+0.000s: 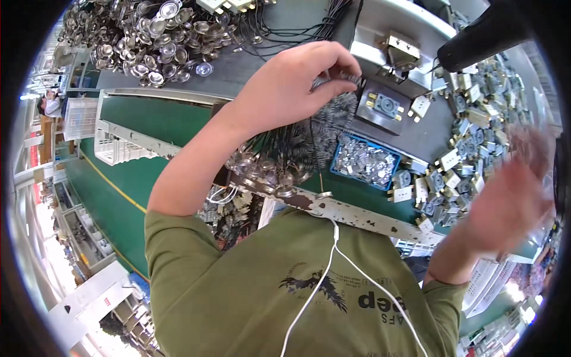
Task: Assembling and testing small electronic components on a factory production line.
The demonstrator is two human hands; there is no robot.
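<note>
My left hand (303,77) reaches over the bench with its fingers curled toward the thumb. A small dark ribbed piece shows at its fingertips, too little of it to name. Under that hand lies a bundle of grey ribbed cord ends (327,134) on black cords. Just right of the fingertips, a grey plug module (383,106) with brass pins sits on a metal block. My right hand (511,202) is smeared by motion over the right side of a heap of white and grey plug modules (437,181); its fingers cannot be made out.
A blue tray (366,162) of small metal parts stands near the bench's front edge. Round shiny metal parts (157,47) are heaped at the far left, beside black cords (297,30). A metal press-like fixture (403,50) stands at the back, with a dark cylinder (482,38) to its right.
</note>
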